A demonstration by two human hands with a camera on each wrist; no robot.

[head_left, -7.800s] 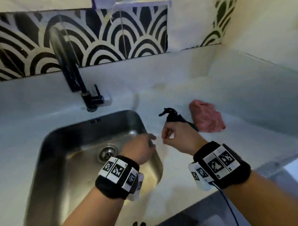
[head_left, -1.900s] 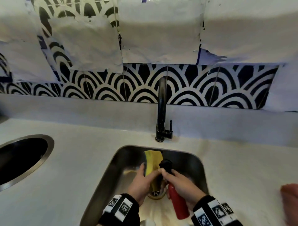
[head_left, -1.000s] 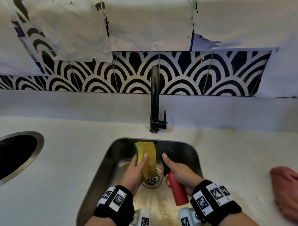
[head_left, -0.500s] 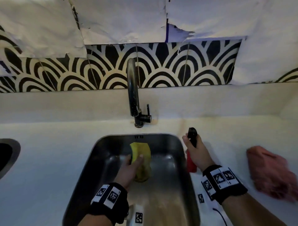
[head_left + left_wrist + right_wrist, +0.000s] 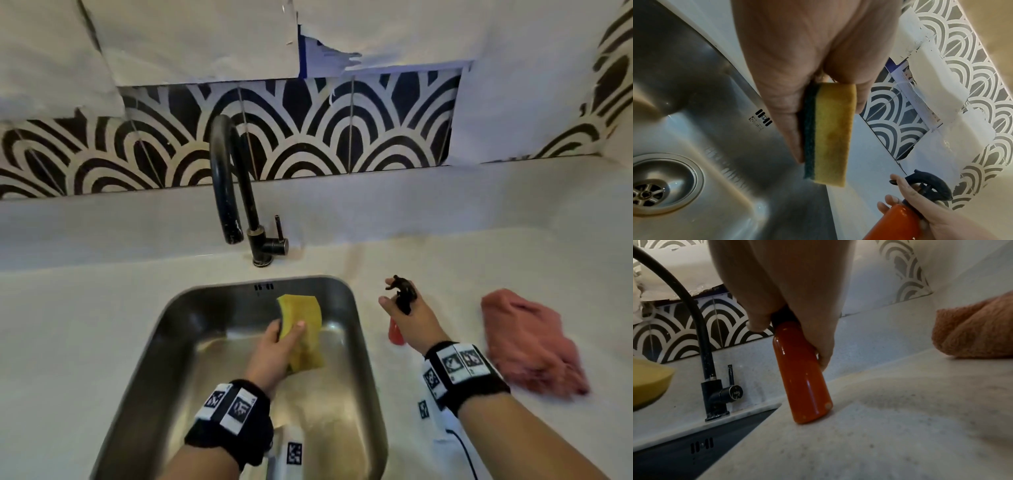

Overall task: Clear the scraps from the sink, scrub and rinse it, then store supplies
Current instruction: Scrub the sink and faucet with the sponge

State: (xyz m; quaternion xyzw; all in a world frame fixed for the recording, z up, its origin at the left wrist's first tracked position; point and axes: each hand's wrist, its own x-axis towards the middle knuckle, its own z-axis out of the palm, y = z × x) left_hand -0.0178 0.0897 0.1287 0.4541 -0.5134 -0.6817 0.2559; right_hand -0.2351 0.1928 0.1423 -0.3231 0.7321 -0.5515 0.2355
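My left hand (image 5: 274,346) (image 5: 818,91) grips a yellow sponge (image 5: 303,329) (image 5: 830,136) with a dark green scrub side, held on edge above the steel sink (image 5: 154,359) basin. The drain (image 5: 651,186) lies below and to the left of it. My right hand (image 5: 407,315) (image 5: 797,331) holds an orange spray bottle (image 5: 395,334) (image 5: 801,374) (image 5: 894,224) by its neck under the black trigger head (image 5: 402,291). The bottle's base touches the counter (image 5: 879,434) just right of the sink, slightly tilted.
A black gooseneck tap (image 5: 239,192) (image 5: 711,369) stands behind the sink. A pink cloth (image 5: 527,342) (image 5: 974,331) lies bunched on the counter to the right. Patterned tiles, partly papered over, back the counter (image 5: 85,308).
My right hand has carried the spray bottle out of the sink and set its base on the counter to the right. My left hand stays over the basin with the sponge.
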